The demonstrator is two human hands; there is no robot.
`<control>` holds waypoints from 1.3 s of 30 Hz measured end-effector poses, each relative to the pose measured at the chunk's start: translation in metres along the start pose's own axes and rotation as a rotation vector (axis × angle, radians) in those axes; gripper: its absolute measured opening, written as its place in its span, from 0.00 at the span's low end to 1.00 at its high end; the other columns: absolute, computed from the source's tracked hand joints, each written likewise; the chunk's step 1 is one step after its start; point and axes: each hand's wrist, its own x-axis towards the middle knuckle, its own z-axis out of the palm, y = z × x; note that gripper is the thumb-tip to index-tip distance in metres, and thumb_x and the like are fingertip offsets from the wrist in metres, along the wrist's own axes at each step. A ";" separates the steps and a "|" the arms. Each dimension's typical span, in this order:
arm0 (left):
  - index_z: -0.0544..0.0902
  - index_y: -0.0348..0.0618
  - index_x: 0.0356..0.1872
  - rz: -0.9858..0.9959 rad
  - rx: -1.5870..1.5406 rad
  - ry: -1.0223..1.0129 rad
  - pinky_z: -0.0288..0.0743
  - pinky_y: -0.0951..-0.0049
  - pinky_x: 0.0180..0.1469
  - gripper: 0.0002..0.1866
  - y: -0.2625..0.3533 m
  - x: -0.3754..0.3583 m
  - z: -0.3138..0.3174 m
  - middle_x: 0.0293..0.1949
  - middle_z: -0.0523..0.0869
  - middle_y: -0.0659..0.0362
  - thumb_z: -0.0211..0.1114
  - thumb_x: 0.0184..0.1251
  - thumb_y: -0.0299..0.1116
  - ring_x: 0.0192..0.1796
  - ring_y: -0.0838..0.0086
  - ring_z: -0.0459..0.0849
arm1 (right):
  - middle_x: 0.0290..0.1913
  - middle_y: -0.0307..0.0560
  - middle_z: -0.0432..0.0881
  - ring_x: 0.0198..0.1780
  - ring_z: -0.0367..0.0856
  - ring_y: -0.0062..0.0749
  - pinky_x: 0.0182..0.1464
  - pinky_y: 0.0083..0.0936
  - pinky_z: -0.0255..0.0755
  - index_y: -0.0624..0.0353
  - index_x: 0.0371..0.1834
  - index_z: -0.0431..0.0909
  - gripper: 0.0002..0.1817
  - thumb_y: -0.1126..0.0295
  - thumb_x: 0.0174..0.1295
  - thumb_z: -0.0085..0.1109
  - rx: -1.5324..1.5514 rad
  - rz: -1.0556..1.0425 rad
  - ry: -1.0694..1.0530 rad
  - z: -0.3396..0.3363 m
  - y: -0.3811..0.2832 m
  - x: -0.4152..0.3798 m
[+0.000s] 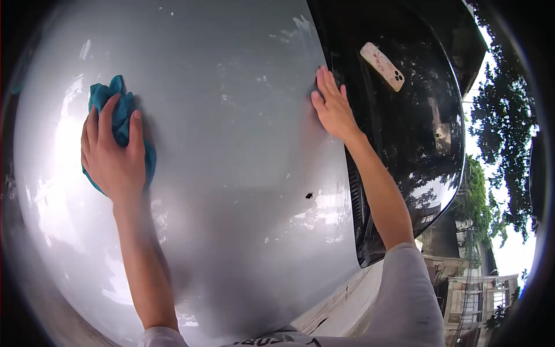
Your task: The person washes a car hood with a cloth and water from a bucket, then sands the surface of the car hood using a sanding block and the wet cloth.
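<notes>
My left hand (115,159) presses a crumpled teal cloth (120,110) onto the silver car hood (231,144), on the left of the view. The fingers curl over the cloth, and its edges stick out above and beside them. My right hand (333,107) lies with outstretched fingers at the hood's edge, next to the dark windshield (399,127), holding nothing. A phone (382,66) in a pale patterned case rests on the windshield, a little beyond the right fingertips.
A small dark spot (309,195), perhaps a hole, marks the hood between my arms. A black vent strip (356,202) runs along the windshield's base. Trees (500,115) and a building (480,301) stand in the background at right.
</notes>
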 end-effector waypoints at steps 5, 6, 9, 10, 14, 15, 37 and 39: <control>0.82 0.63 0.60 -0.020 0.037 -0.008 0.68 0.54 0.68 0.22 -0.003 0.004 0.000 0.63 0.81 0.55 0.62 0.69 0.54 0.67 0.59 0.77 | 0.84 0.47 0.45 0.84 0.40 0.40 0.80 0.54 0.31 0.57 0.81 0.47 0.36 0.47 0.77 0.28 -0.071 0.086 0.106 0.003 0.000 0.120; 0.82 0.63 0.60 -0.037 0.010 -0.010 0.67 0.53 0.68 0.22 -0.004 0.004 0.002 0.63 0.81 0.55 0.62 0.69 0.54 0.67 0.58 0.77 | 0.84 0.47 0.45 0.84 0.40 0.39 0.80 0.54 0.31 0.57 0.81 0.48 0.35 0.49 0.78 0.31 -0.049 -0.002 0.090 0.005 -0.005 0.084; 0.82 0.62 0.60 -0.042 -0.023 0.003 0.66 0.54 0.69 0.22 -0.002 0.002 0.001 0.64 0.81 0.55 0.63 0.69 0.55 0.68 0.57 0.76 | 0.83 0.51 0.44 0.84 0.40 0.47 0.79 0.57 0.32 0.58 0.82 0.46 0.36 0.54 0.76 0.40 0.057 -0.106 0.027 0.015 -0.031 -0.092; 0.82 0.62 0.60 -0.059 -0.040 -0.010 0.65 0.54 0.69 0.23 -0.001 0.002 0.000 0.64 0.80 0.55 0.63 0.68 0.55 0.69 0.57 0.75 | 0.83 0.55 0.43 0.83 0.39 0.50 0.79 0.59 0.32 0.60 0.82 0.45 0.38 0.53 0.75 0.42 0.044 -0.074 -0.076 0.012 -0.042 -0.145; 0.82 0.63 0.60 -0.052 -0.029 0.010 0.65 0.54 0.69 0.22 0.000 0.002 0.003 0.64 0.80 0.56 0.63 0.68 0.55 0.69 0.58 0.75 | 0.83 0.53 0.44 0.83 0.41 0.49 0.79 0.57 0.34 0.59 0.82 0.44 0.38 0.53 0.75 0.42 0.002 -0.131 -0.160 0.003 -0.049 -0.151; 0.82 0.63 0.60 -0.049 -0.025 0.008 0.65 0.53 0.69 0.22 -0.001 0.002 0.003 0.65 0.80 0.56 0.62 0.68 0.56 0.69 0.58 0.74 | 0.83 0.52 0.45 0.83 0.42 0.48 0.79 0.56 0.34 0.58 0.82 0.45 0.37 0.54 0.75 0.43 -0.020 -0.155 -0.113 0.003 -0.044 -0.095; 0.83 0.64 0.59 -0.059 -0.087 0.015 0.60 0.54 0.72 0.22 -0.008 0.004 0.007 0.65 0.80 0.58 0.64 0.65 0.55 0.70 0.59 0.72 | 0.83 0.46 0.45 0.83 0.41 0.40 0.81 0.49 0.33 0.56 0.81 0.47 0.33 0.52 0.78 0.33 0.063 -0.051 0.043 0.009 -0.093 0.082; 0.83 0.64 0.59 -0.051 -0.111 -0.001 0.60 0.54 0.72 0.22 -0.009 0.004 0.005 0.65 0.79 0.58 0.64 0.66 0.55 0.70 0.59 0.72 | 0.83 0.47 0.46 0.83 0.42 0.42 0.80 0.52 0.36 0.57 0.81 0.48 0.35 0.53 0.77 0.39 0.048 -0.189 0.043 0.013 -0.081 -0.017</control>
